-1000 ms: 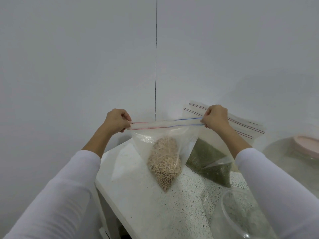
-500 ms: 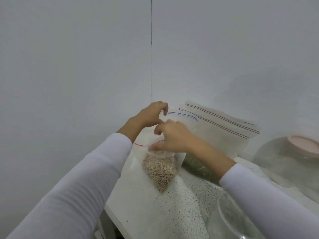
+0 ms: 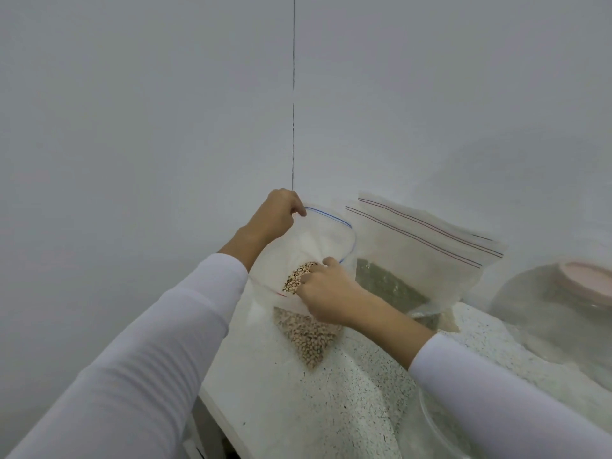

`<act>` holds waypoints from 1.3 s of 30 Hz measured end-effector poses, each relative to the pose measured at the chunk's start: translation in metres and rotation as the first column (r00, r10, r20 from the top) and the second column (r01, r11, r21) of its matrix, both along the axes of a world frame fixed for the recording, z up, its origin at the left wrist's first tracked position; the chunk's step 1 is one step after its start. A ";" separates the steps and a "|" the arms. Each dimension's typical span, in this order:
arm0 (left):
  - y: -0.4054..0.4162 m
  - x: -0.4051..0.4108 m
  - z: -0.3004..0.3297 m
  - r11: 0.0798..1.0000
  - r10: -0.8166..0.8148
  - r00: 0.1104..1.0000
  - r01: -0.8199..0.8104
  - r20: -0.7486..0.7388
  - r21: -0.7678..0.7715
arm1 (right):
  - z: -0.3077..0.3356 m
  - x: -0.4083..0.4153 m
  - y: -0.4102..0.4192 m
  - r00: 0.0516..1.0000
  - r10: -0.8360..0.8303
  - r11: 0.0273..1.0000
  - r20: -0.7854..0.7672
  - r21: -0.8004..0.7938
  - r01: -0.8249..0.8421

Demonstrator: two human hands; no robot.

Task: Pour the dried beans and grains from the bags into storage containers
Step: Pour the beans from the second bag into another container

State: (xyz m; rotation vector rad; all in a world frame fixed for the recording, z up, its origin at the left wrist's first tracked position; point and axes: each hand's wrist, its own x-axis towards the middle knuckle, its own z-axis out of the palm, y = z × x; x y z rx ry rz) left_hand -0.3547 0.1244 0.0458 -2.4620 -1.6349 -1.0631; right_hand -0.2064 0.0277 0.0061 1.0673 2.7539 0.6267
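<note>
A clear zip bag of tan beans (image 3: 309, 336) stands on the speckled white counter (image 3: 357, 399) with its mouth pulled wide. My left hand (image 3: 276, 215) pinches the far rim of the mouth by the blue zip line. My right hand (image 3: 326, 291) grips the near rim by the red zip line, fingers curled over the edge. Beans show through the mouth and in the bag's bottom corner. Behind it leans a second zip bag of green grains (image 3: 414, 260), with its zip lines closed.
A round clear jar with a pink lid (image 3: 563, 293) stands at the right against the wall. The rim of a clear open container (image 3: 437, 432) shows at the bottom right. The counter's left edge drops off beside my left arm. White walls close in behind.
A second ago both hands held the zipped bag stretched by its top corners. Since then the mouth has been pulled wide, my left hand on the far rim, my right on the near.
</note>
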 end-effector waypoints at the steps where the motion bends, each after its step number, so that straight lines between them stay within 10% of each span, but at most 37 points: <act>1: -0.001 -0.002 0.000 1.000 0.015 1.000 -0.015 0.005 0.003 | 0.001 0.001 0.001 1.000 -0.007 1.000 -0.028 -0.013 0.006; 11: -0.018 -0.052 0.003 0.905 0.426 0.808 -0.385 0.407 -0.182 | 0.081 0.069 0.020 0.847 -0.183 0.975 -0.499 -0.201 0.093; 19: -0.035 -0.053 0.056 0.873 0.488 0.791 -0.440 0.369 -0.210 | 0.123 0.108 0.033 0.717 -0.176 0.984 -0.674 -0.125 0.123; 26: -0.054 -0.043 0.033 0.836 0.504 0.844 -0.424 0.182 -0.350 | 0.078 0.118 0.042 0.712 -0.220 0.975 -0.667 -0.171 0.140; 34: -0.058 -0.037 0.035 0.864 0.467 0.832 -0.357 0.300 -0.354 | 0.091 0.087 0.030 0.771 -0.277 0.960 -0.574 -0.133 0.246; 39: -0.058 -0.025 0.035 0.870 0.471 0.832 -0.383 0.294 -0.309 | 0.099 0.014 0.011 0.821 -0.142 0.972 -0.553 -0.234 0.011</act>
